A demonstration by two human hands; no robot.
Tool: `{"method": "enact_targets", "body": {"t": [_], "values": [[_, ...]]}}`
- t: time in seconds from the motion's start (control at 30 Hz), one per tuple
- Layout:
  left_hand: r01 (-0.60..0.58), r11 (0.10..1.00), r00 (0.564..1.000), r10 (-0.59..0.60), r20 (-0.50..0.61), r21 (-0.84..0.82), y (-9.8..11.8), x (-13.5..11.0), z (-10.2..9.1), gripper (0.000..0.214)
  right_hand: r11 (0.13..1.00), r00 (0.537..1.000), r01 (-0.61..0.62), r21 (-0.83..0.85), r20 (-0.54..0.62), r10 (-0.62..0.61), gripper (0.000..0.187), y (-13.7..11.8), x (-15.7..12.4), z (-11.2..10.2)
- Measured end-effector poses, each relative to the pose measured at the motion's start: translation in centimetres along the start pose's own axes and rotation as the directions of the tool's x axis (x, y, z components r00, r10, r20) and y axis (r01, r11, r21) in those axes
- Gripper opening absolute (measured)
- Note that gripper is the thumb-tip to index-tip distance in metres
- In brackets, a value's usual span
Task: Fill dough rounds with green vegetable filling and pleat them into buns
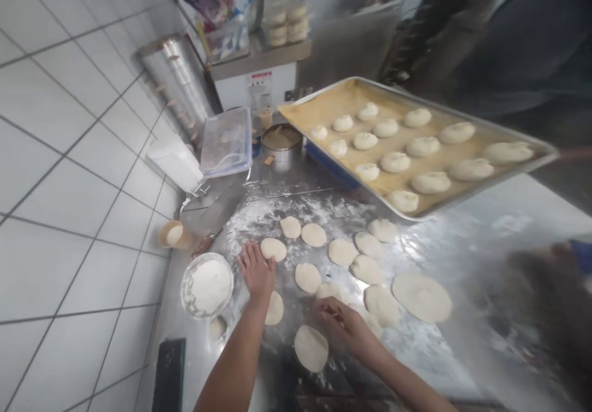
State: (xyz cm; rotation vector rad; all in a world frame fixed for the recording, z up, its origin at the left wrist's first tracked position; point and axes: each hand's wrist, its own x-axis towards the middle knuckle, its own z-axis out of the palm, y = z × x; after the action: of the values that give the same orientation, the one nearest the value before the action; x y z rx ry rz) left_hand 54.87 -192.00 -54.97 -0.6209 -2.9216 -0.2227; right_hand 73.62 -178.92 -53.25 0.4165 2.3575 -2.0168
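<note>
My left hand (256, 270) rests flat on the floured steel table (296, 184), fingers spread, its thumb against a round dough disc (273, 249). My right hand (345, 329) lies over the pale dough rounds, its fingertips at the edge of one dough disc (329, 291). What those fingers grip is hidden. Several more flattened discs surround both hands, and the largest dough disc (422, 298) lies to the right. A bowl of flour (207, 285) stands left of my left hand.
A metal sheet pan (444, 108) of dough balls hangs tilted above the table's far right. A blurred person's dark arm (541, 295) enters at right. A plastic box (226, 142), round tin (281, 144) and cling film roll (178, 79) stand along the white tiled wall (78, 214).
</note>
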Motion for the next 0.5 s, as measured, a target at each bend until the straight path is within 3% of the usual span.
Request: {"method": "enact_targets", "body": {"t": [0.17,0.3,0.4,0.5], "values": [[0.063,0.990,0.996,-0.055,0.065,-0.126,-0.7,0.6,0.6,0.056,0.972,0.996,0.071,-0.226,0.062,-0.059,0.032,1.8,-6.3,-2.8],[0.056,0.987,0.992,-0.038,0.122,-0.149,-2.7,-0.4,-0.8,0.040,0.872,0.988,0.155,-0.464,0.095,-0.125,0.038,7.4,-12.7,-4.7],[0.034,0.986,0.988,-0.008,0.152,-0.166,-3.8,-2.1,-2.2,0.032,0.769,0.979,0.197,-0.608,0.081,-0.187,0.050,11.4,-16.5,-5.0],[0.064,0.979,0.982,-0.027,0.185,-0.194,-3.9,-2.8,-3.4,0.027,0.717,0.981,0.130,-0.684,-0.017,-0.194,0.041,12.3,-18.5,-4.3]]}}
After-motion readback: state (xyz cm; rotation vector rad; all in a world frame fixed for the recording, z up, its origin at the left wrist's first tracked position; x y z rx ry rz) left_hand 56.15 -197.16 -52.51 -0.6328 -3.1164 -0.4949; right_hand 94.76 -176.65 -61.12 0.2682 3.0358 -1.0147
